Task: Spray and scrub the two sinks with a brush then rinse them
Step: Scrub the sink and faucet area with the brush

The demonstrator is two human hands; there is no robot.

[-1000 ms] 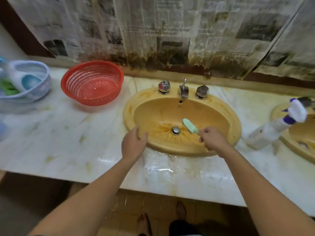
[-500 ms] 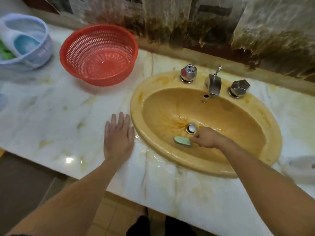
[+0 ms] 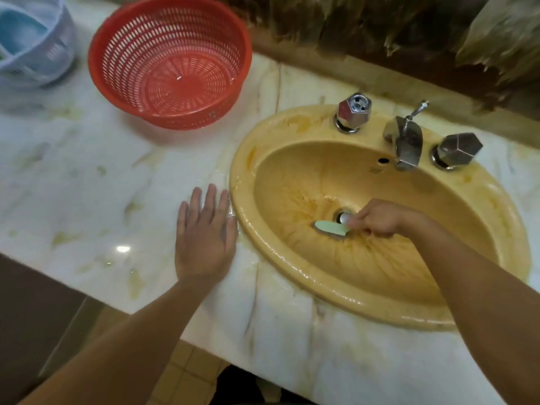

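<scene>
A yellow oval sink (image 3: 292, 276) is set into a white marble counter (image 3: 87, 182), its bowl wet and streaked with brown. My right hand (image 3: 380, 219) grips a pale green brush (image 3: 330, 228) whose head lies on the bowl floor just left of the metal drain (image 3: 344, 216). My left hand (image 3: 204, 232) rests flat on the counter, fingers straight, beside the sink's left rim. The second sink and the spray bottle are out of view.
A chrome spout (image 3: 406, 141) with two tap handles (image 3: 353, 111) (image 3: 457, 150) stands at the back of the sink. A red slotted basket (image 3: 169, 59) sits on the counter behind my left hand. A pale blue basket (image 3: 32, 42) is at the far left.
The view has tilted down and closer to the sink. My right hand has brought the brush down to the bowl floor by the drain. My left hand moved off the rim onto the counter.
</scene>
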